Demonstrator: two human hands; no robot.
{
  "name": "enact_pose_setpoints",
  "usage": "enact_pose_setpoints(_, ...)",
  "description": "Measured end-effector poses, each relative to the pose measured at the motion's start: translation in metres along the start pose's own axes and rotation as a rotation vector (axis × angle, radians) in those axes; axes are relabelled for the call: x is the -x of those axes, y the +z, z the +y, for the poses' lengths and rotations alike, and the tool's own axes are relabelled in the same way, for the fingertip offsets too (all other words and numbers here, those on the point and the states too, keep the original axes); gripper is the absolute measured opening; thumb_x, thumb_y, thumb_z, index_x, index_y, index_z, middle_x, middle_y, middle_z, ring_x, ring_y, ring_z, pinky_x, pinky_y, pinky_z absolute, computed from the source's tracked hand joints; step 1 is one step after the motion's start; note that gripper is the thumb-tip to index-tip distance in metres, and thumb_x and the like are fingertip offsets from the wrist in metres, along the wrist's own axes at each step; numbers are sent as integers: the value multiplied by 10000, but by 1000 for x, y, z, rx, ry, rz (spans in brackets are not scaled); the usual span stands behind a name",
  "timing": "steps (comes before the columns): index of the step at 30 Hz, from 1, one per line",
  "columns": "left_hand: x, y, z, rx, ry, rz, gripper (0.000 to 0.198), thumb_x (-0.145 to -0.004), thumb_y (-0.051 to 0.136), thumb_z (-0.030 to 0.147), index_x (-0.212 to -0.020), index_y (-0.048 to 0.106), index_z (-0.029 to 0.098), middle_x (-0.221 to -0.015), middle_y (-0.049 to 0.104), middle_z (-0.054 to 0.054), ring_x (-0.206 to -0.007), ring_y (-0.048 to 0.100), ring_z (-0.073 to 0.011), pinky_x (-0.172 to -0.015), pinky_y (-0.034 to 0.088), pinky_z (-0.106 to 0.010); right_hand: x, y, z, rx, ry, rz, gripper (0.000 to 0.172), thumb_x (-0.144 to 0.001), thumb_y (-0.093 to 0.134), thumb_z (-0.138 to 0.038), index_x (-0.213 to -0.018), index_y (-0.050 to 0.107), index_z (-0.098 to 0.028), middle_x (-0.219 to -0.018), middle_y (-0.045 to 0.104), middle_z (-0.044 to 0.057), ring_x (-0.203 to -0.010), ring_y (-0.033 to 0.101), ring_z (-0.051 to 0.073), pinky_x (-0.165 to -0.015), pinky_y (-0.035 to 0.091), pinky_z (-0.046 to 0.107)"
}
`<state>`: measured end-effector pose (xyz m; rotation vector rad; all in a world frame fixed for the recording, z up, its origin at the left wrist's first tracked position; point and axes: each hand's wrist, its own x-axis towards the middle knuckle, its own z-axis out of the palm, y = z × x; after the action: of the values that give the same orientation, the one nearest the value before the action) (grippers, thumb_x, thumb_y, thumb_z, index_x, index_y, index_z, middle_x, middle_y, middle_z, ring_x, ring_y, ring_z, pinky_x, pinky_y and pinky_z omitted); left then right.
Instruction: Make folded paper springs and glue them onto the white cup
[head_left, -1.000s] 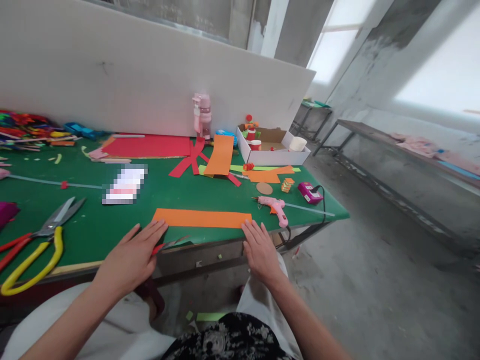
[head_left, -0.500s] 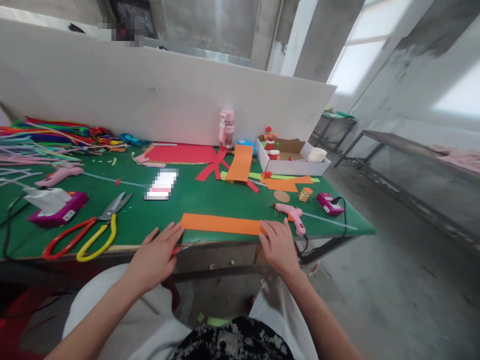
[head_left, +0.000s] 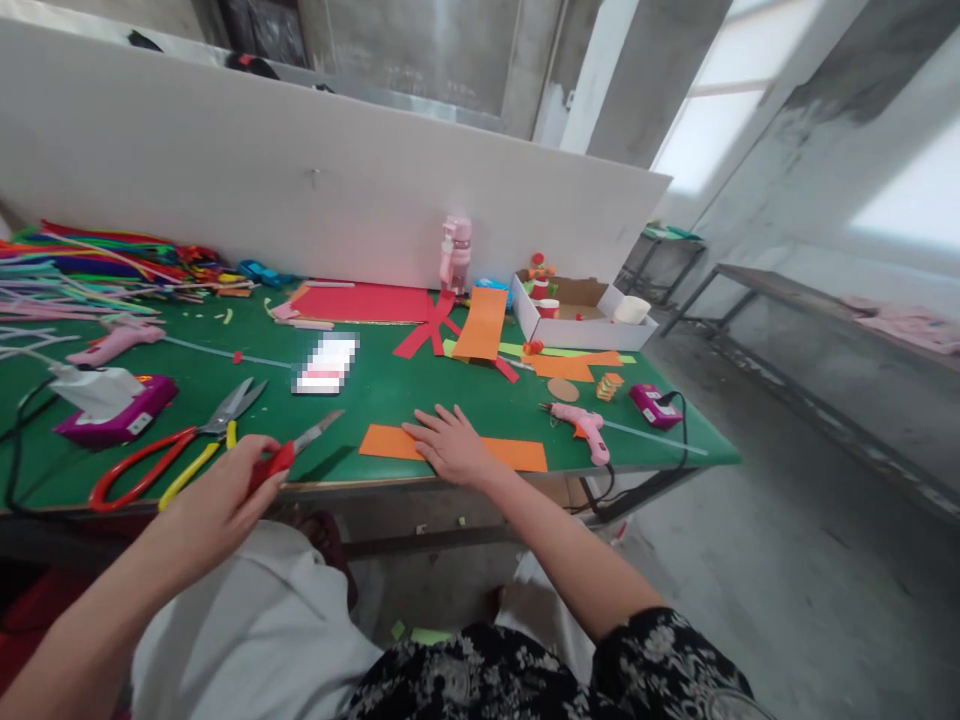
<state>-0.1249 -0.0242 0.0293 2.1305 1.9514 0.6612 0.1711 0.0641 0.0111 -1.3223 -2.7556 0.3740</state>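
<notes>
A long orange paper strip [head_left: 517, 454] lies near the front edge of the green table [head_left: 390, 390]. My right hand [head_left: 448, 444] lies flat on the strip's middle with fingers spread. My left hand [head_left: 225, 495] is closed around the red handle of a small pair of scissors [head_left: 296, 447], lifted just over the table edge with the blades pointing right and up.
Large red- and yellow-handled scissors [head_left: 161, 462] lie left of my hand. A pink glue gun [head_left: 581, 427] and a magenta box [head_left: 654, 405] sit right of the strip. Further back are red and orange paper, a white cardboard box [head_left: 589, 318], a pink bottle [head_left: 456, 255] and pipe cleaners [head_left: 90, 270].
My left hand picked up the small red scissors from the table edge and drew back to the left. My right hand slid from the strip's right end to its middle.
</notes>
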Motion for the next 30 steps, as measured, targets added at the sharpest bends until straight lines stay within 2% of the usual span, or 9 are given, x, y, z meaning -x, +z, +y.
enact_pose_setpoints(3, -2, 8, -17, 49, 61, 23, 320, -914, 363, 507, -1094, 506, 283, -1005, 734, -94, -905, 718, -304, -708, 554, -381, -2, -3, 4, -3, -21, -8, 481, -1049, 350, -405, -1508, 454, -303, -1596, 407, 5, -1504, 294, 297, -1231, 197, 548)
enact_pose_setpoints(6, -4, 16, -22, -32, 57, 57, 392, -927, 343, 504, -1197, 531, 291, -1118, 725, -102, -940, 718, -323, -726, 559, -403, -8, -6, 1, -16, -19, -2, 482, -1048, 342, -411, -1509, 449, -317, -1594, 410, 6, -1504, 295, 288, -1231, 173, 566)
enact_pose_setpoints(9, -3, 20, -22, -73, 94, 65, 405, -930, 340, 445, -1208, 568, 259, -1131, 716, -121, -978, 703, -322, -801, 557, -423, -14, -4, -2, -34, 12, 1, 490, -1058, 297, -396, -1526, 420, -321, -1599, 401, -1, -1516, 269, 272, -1235, 167, 559)
enact_pose_setpoints(13, -1, 15, -20, -76, 149, 41, 418, -953, 329, 395, -1216, 600, 217, -1140, 691, -126, -1021, 664, -285, -873, 535, -387, -17, 0, -2, -62, 55, 31, 510, -1058, 272, -392, -1542, 398, -292, -1606, 387, 10, -1522, 253, 267, -1240, 186, 524)
enact_pose_setpoints(16, -1, 8, -17, -175, 141, 35, 429, -970, 312, 348, -1233, 619, 206, -1123, 690, -125, -1010, 649, -279, -875, 513, -393, -17, 0, 0, -55, 45, 27, 514, -1058, 263, -400, -1547, 386, -305, -1614, 373, -4, -1527, 239, 272, -1242, 182, 521)
enact_pose_setpoints(21, -5, 1, -10, -346, 133, 13, 459, -978, 282, 248, -1244, 654, 200, -1226, 684, -133, -1063, 626, -306, -859, 475, -436, -16, 0, 0, 13, -12, -10, 496, -1057, 278, -424, -1545, 360, -387, -1630, 333, -35, -1533, 215, 298, -1232, 184, 566)
enact_pose_setpoints(25, -8, 2, -11, -367, 145, 13, 463, -962, 291, 184, -1223, 673, 202, -1233, 686, -134, -1067, 618, -293, -836, 457, -418, -17, 0, -1, 45, -30, -6, 484, -1056, 306, -425, -1536, 370, -408, -1628, 339, -28, -1522, 237, 330, -1220, 201, 596)
enact_pose_setpoints(30, -13, 10, -15, -399, 145, 42, 413, -973, 340, 216, -1221, 670, 234, -1213, 701, -106, -1063, 611, -271, -817, 440, -389, -18, 1, 0, 66, -38, -13, 472, -1052, 334, -421, -1520, 389, -428, -1628, 336, -20, -1516, 252, 343, -1207, 216, 620)
